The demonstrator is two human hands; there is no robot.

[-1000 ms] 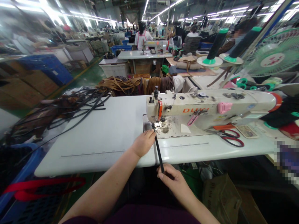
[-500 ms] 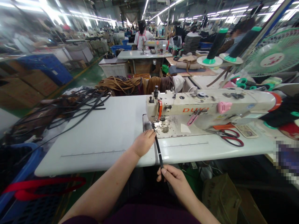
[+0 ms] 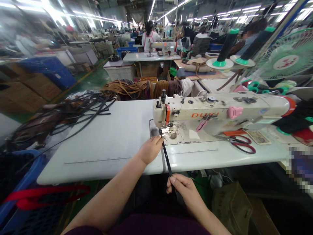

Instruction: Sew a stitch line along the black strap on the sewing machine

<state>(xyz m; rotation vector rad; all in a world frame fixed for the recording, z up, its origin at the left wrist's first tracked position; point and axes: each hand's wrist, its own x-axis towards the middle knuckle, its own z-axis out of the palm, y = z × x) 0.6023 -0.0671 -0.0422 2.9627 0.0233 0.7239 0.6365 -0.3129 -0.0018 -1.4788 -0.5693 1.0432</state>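
A narrow black strap [image 3: 167,159] runs from beneath the needle area of the white sewing machine [image 3: 220,107] down past the table's front edge. My left hand [image 3: 152,148] lies on the table just in front of the presser foot, its fingers closed on the strap. Below the table edge, my right hand [image 3: 179,184] pinches the strap between thumb and fingers. The strap's lower end is hidden by my right hand and the dark clothing.
Red-handled scissors [image 3: 242,144] lie on the white table [image 3: 102,140] at the right. Black straps [image 3: 85,114] are heaped at the left, above a blue basket [image 3: 31,166]. Thread cones [image 3: 226,49] and a green fan [image 3: 285,62] stand at the back right.
The strap has slid forward toward the machine, with its light mark now close to my left fingers. My right hand has shifted slightly to the right; my left hand has hardly moved.
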